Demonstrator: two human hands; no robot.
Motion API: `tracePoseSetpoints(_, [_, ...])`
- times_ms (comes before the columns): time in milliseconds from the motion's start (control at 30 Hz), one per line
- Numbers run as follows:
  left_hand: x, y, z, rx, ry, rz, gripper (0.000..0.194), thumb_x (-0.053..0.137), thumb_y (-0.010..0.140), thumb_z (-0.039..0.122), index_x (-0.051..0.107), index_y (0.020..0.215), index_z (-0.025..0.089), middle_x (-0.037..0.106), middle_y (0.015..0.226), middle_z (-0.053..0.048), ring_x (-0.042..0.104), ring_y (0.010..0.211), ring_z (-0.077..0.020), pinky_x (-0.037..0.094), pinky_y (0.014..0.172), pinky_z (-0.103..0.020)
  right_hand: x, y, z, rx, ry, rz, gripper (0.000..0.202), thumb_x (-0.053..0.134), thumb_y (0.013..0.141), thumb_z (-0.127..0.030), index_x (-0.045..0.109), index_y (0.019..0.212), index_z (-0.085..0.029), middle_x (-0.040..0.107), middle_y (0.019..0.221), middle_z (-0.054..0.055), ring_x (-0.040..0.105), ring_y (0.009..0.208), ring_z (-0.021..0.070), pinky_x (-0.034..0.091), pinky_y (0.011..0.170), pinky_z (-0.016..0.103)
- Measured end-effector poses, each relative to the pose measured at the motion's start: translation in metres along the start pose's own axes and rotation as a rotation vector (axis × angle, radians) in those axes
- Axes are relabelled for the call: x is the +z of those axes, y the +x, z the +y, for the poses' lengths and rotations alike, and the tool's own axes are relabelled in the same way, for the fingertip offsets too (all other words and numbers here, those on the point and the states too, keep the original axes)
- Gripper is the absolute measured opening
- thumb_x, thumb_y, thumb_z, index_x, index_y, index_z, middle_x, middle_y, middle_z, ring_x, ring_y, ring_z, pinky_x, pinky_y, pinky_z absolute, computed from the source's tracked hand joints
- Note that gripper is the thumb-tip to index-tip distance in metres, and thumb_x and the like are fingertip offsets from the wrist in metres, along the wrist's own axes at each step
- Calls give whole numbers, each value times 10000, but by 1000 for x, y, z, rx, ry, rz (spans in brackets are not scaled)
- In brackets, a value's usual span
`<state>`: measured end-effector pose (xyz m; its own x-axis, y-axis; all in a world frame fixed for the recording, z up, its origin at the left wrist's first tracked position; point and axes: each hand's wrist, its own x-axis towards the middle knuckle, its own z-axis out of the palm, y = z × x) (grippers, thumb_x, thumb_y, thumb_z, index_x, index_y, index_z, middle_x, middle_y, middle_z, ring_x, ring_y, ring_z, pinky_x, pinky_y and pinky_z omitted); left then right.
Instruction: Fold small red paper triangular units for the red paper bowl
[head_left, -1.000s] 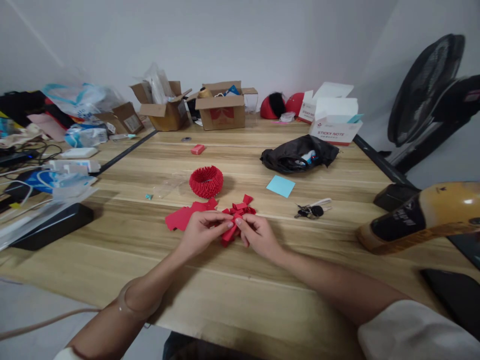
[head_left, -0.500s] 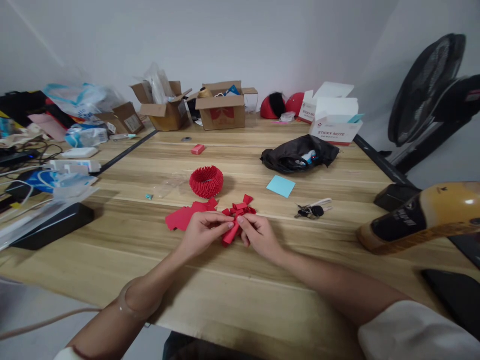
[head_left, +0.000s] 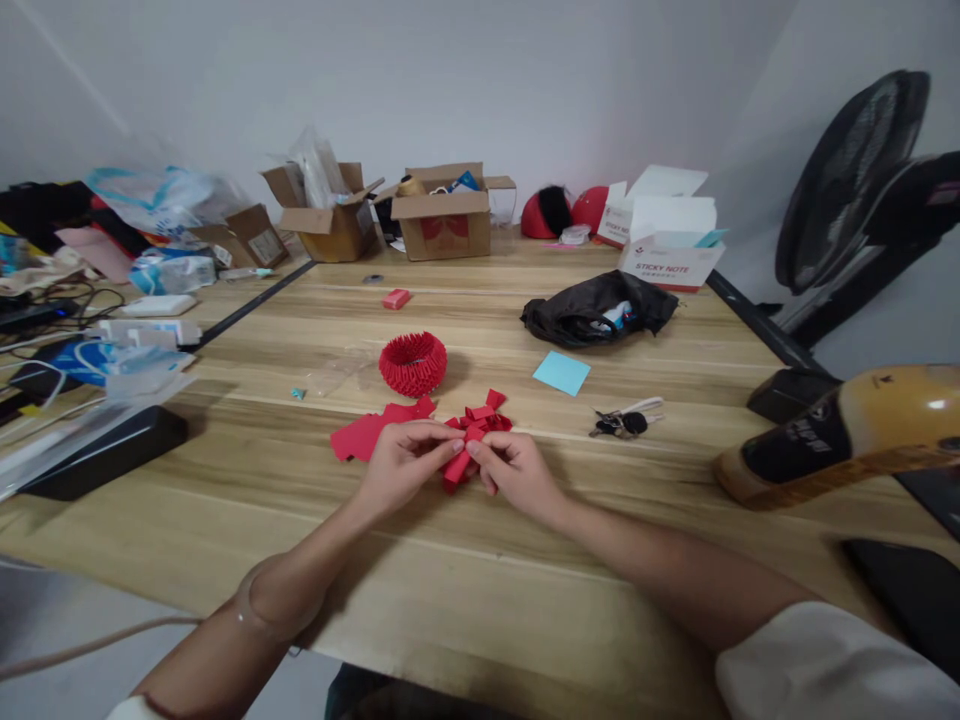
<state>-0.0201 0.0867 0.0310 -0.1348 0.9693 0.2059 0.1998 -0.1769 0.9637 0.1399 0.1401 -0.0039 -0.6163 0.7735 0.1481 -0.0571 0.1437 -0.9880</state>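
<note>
Between the fingertips of both hands is a small folded strip of red paper (head_left: 458, 464). My left hand (head_left: 405, 462) pinches it from the left, and my right hand (head_left: 516, 470) pinches it from the right. Just behind the fingers lies a loose pile of folded red paper pieces (head_left: 489, 412). Flat red paper sheets (head_left: 361, 434) rest beside my left hand, partly covered by it. Farther back stands a round red bowl shape (head_left: 413, 364) built from many small folded paper pieces.
A blue sticky note (head_left: 562, 372), keys (head_left: 628, 422) and a black plastic bag (head_left: 600, 308) lie to the right. A bottle of yellow-brown drink (head_left: 847, 435) is near the right edge. Cardboard boxes (head_left: 442, 225) stand at the back. A small red block (head_left: 396, 299) sits mid-table.
Both hands stay in place while the fingertips shift slightly on the red paper. My right thumb has moved a little left and down, and the strip's angle has turned slightly.
</note>
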Motion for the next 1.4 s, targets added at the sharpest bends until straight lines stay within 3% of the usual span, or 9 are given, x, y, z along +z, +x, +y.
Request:
tracePoseSetpoints(433, [-1,2,1,-65,-1,-76,150,786,687,292,782,765,165,760,756,-85,672,646,-154,555,621,-256,-2,0,1,-51,-14,158,470,509,877,-521,537,554,-180,464,433,-25,398,415,93,328,434,224])
tracePoseSetpoints(633, [-1,1,-2,-120,-58,-102,155,797,675,264,784,800,174,763,765,-79,677,653,-145,549,626,-240,-2,-1,0,-43,-2,168,457,528,873,-502,531,549,-179,452,434,-32,384,409,85,317,430,220])
tracePoseSetpoints(933, [0,1,0,-83,-11,-96,171,764,716,280,778,814,141,760,778,-95,684,679,-160,557,644,-249,0,1,6,27,71,91,440,569,841,-528,546,583,-172,476,422,-41,413,382,80,326,408,212])
tracePoseSetpoints(1400, [1,0,-3,-122,-115,-135,157,783,703,235,779,847,173,765,806,-87,708,717,-157,574,697,-258,0,2,2,10,69,118,433,577,828,-529,560,583,-173,467,414,-43,398,362,78,331,397,216])
